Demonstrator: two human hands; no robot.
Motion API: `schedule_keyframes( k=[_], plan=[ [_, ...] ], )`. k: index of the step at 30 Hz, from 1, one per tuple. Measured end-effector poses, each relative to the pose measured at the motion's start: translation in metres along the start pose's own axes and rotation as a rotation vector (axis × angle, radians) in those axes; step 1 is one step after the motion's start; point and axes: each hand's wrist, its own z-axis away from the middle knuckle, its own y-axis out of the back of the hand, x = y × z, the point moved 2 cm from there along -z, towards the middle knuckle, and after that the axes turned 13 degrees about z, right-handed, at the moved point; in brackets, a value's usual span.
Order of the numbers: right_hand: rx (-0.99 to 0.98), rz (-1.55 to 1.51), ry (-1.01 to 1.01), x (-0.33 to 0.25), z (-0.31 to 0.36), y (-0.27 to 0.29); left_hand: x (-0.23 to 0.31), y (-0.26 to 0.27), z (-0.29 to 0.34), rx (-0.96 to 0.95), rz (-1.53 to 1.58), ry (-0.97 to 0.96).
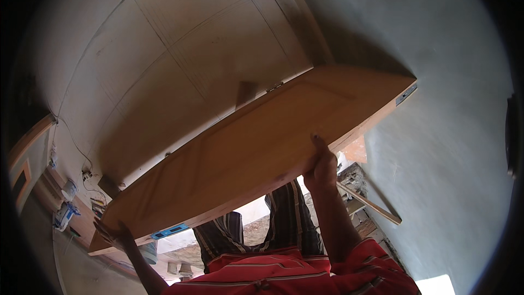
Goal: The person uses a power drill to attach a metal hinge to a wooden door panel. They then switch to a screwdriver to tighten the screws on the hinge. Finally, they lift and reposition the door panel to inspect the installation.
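Observation:
A long brown wooden door panel point(234, 147) lies slantwise across the view, from lower left to upper right. My left hand point(115, 235) grips its near edge by the lower left end, fingers spread on the face. My right hand point(321, 164) holds the near edge right of the middle, thumb on the face; its other fingers are hidden behind the panel. A small metal hinge point(274, 86) shows on the far edge. A metal plate point(406, 94) sits in the edge at the right end, and a blue fitting with dark openings point(169, 231) is on the near edge.
A pale surface with grid lines point(180, 33) spreads beyond the panel; a grey-blue wall point(436, 153) rises at right. A wooden strip point(374, 205) leans near rubble and boards low on the right. At left are a hanging cable point(76, 142) and a blue-and-white packet point(65, 216).

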Motion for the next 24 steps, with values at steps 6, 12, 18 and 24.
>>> schedule_keyframes(
  k=[6,12,18,24],
  plan=[
    [0.191,0.002,-0.097,-0.005,0.000,0.006,0.369,-0.165,-0.127,-0.597,1.206,0.049],
    [0.266,0.174,-0.279,-0.010,0.008,0.019,0.698,-0.328,-0.075,-1.003,1.297,-0.503],
    [0.261,0.238,-0.394,0.004,0.030,0.025,0.778,-0.416,-0.007,-1.118,1.135,-0.436],
    [0.288,0.214,-0.342,-0.006,0.024,0.020,0.779,-0.400,-0.004,-1.230,1.259,-0.346]
  ],
)
